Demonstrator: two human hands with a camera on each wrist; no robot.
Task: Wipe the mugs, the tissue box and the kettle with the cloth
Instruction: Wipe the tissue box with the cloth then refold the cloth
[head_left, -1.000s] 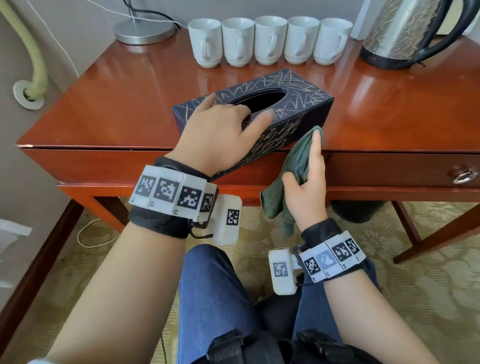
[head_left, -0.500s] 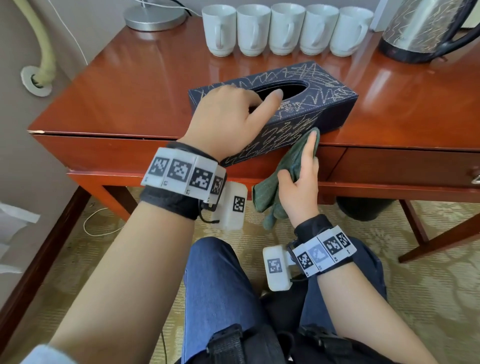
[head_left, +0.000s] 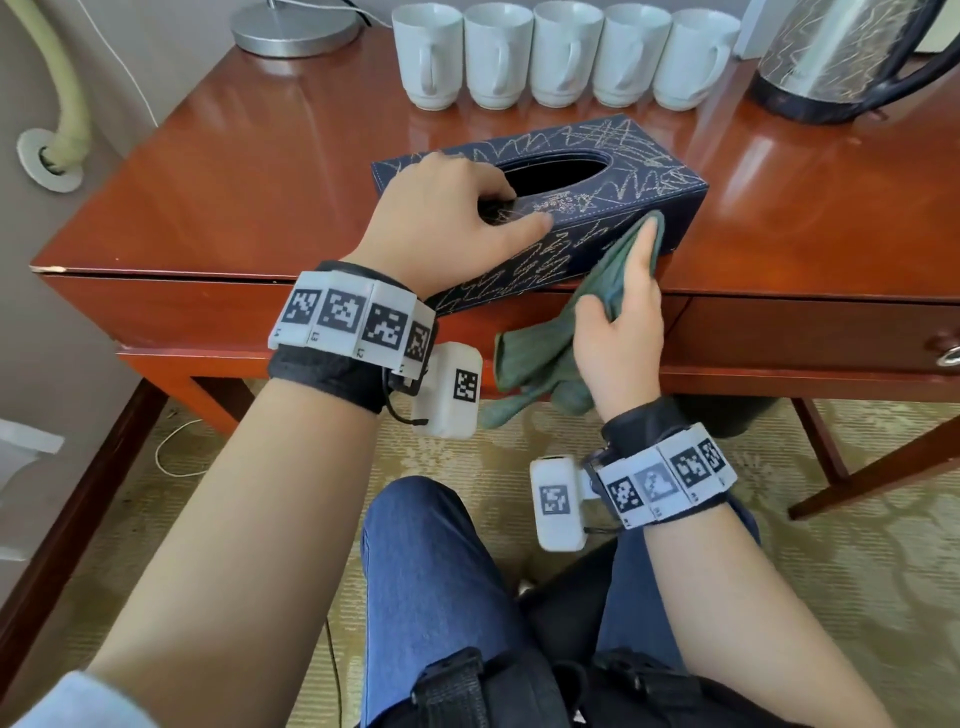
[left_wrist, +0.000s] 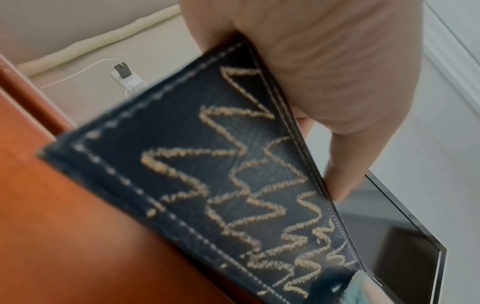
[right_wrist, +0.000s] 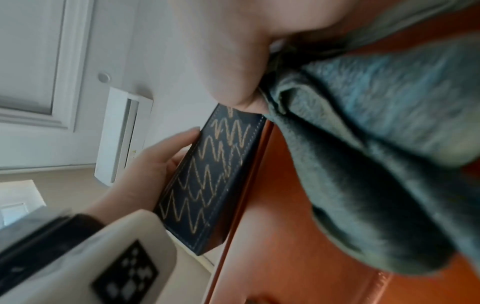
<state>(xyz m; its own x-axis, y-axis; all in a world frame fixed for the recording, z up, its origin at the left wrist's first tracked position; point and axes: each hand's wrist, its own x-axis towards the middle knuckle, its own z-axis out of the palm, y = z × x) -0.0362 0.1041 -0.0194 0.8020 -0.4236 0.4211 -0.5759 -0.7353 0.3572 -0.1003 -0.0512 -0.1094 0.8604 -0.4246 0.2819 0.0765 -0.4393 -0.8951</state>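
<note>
While left hand clasps stitched tissue box, right hand pinches fuzzy cloth.

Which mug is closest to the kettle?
The mug at the right end of the row, right beside the kettle; the other four stand farther left.

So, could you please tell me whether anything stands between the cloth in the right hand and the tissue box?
Nothing visible does. The right hand presses the cloth straight onto the near side of the tissue box, toward its right end. The left hand holds the top of the box further left, clear of that patch.
</note>
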